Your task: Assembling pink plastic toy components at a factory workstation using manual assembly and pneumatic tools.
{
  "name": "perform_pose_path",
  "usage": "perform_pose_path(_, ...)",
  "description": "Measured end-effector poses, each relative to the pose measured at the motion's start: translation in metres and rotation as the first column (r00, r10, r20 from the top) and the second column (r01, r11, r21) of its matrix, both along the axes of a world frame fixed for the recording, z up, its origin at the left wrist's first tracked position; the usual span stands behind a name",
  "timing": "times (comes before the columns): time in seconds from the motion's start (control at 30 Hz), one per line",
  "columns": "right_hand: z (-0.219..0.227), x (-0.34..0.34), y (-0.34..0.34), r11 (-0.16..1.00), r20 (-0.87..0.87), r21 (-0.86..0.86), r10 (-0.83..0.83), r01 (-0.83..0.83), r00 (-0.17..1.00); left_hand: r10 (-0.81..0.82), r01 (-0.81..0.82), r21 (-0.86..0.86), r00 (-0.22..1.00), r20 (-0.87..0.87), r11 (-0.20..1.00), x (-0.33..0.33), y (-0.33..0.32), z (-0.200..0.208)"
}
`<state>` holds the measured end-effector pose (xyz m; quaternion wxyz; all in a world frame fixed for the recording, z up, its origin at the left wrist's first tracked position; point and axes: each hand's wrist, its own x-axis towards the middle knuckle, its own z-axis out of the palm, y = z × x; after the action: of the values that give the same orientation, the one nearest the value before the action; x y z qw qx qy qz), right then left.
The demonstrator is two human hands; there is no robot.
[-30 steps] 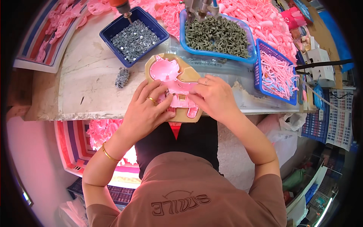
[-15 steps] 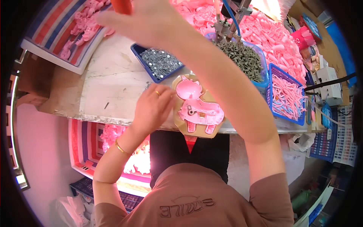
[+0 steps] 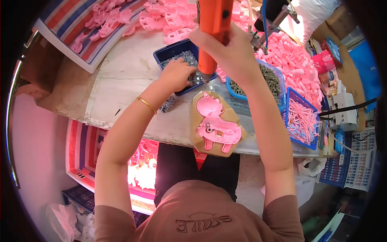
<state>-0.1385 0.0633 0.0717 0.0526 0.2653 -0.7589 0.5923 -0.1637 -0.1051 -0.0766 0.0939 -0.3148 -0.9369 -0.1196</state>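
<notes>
The right hand [image 3: 227, 50] is wrapped tight around an orange electric screwdriver [image 3: 213, 32], which hangs upright with its tip pointing down at the table, just above the near edge of a dark blue tray of small grey screws [image 3: 177, 60]. The left hand [image 3: 177, 74] reaches into that tray, fingers curled down among the screws; whether it has pinched one up cannot be told, as the fingertips are hidden. A gold bangle [image 3: 147, 105] sits on the left wrist.

At about five o'clock from the tray, near the table's front edge, lies a pink plastic animal-shaped shell [image 3: 217, 127] seated in a tan jig [image 3: 197, 133], untouched by either hand. At three o'clock from the screwdriver tip stands a light blue bin of dark olive parts [image 3: 270, 80], and further toward four o'clock a blue basket of thin pink pieces [image 3: 300, 121]. Heaps of pink mouldings [image 3: 294, 60] crowd the table at one o'clock.
</notes>
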Motion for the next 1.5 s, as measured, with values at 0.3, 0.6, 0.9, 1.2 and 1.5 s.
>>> perform_pose_path(0.3, -0.003, 0.002, 0.029, 1.000, 0.008, -0.025, 0.013, -0.013, 1.000, 0.138, -0.139, -0.140, 0.990, -0.013, 0.980, 0.010, 0.003, 0.026)
perform_pose_path(0.6, -0.005, 0.031, 0.029, 0.976, 0.196, -0.212, 0.095, -0.052, 0.976, -0.132, 0.143, 0.269, 0.990, -0.057, 0.953, 0.072, 0.031, 0.036)
perform_pose_path(0.9, -0.006, 0.066, 0.024, 0.898, 0.210, -0.438, 0.150, -0.044, 0.966, -0.244, 0.288, 0.281, 0.953, -0.181, 0.916, 0.112, 0.054, 0.037)
perform_pose_path(1.2, -0.014, 0.072, 0.037, 0.869, 0.223, -0.485, 0.232, -0.098, 0.947, -0.175, 0.177, 0.369, 0.984, -0.039, 0.913, 0.128, 0.066, 0.024)
perform_pose_path(1.5, -0.044, 0.095, 0.067, 0.954, 0.180, -0.256, -0.112, 0.157, 0.977, -0.257, 0.274, 0.277, 0.961, -0.099, 0.921, 0.150, 0.073, 0.027)
